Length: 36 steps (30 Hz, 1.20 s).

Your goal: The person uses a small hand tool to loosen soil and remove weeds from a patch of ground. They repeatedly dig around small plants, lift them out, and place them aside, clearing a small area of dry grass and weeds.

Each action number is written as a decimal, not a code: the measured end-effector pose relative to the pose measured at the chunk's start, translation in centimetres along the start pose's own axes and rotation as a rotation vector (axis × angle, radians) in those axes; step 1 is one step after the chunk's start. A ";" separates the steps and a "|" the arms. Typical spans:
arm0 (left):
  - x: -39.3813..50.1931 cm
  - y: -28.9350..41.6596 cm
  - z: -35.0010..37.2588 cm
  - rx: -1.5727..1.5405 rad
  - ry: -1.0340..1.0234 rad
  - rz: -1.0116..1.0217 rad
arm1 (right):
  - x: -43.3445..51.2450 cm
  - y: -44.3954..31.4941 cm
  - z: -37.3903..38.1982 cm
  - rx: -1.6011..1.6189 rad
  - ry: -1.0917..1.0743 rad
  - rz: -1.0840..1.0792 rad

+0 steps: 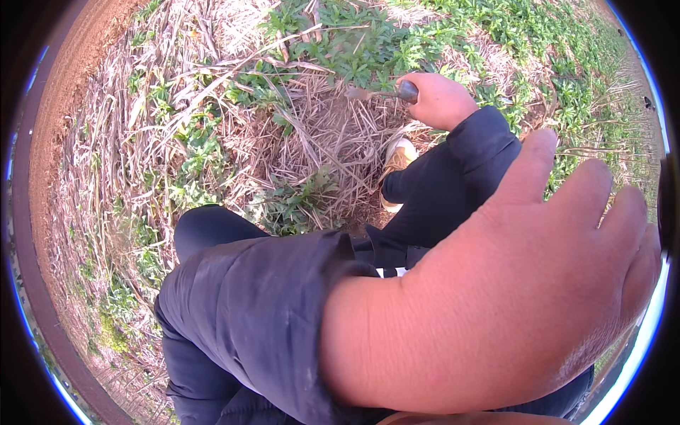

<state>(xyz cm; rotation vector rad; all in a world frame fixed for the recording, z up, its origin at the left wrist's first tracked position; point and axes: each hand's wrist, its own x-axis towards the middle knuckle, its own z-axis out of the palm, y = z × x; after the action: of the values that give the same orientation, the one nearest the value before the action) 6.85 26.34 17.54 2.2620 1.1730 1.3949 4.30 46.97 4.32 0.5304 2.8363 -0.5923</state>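
My right hand [443, 101] is closed around the dark rounded handle of a small hand digging tool [360, 94]. Its thin metal shank leads to a flat, narrow blade that points left, low over dry straw [324, 133] and bare soil. Leafy green plants [356, 53] grow just beyond the blade. Close to the camera, my left hand [504, 287] reaches across to the right, fingers spread, nothing visible in it. Its palm faces away from view, and the fingertips are near the right rim.
A yellow shoe [399, 156] and my bent knee [212, 228] in dark trousers stand among the straw. Dry stalks [175, 101] and more weeds [199, 159] cover the ground at left. Past them run a strip of reddish soil [69, 79] and a dark road [26, 212].
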 end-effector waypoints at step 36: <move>-2.8 5.6 1.8 -0.313 0.453 -0.548 | -9.2 6.6 0.3 -0.074 0.205 -0.001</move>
<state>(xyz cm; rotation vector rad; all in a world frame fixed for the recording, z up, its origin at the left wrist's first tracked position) 10.56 21.00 17.96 1.3106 1.4339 1.7329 15.31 49.70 4.16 0.6094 3.0362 -0.4542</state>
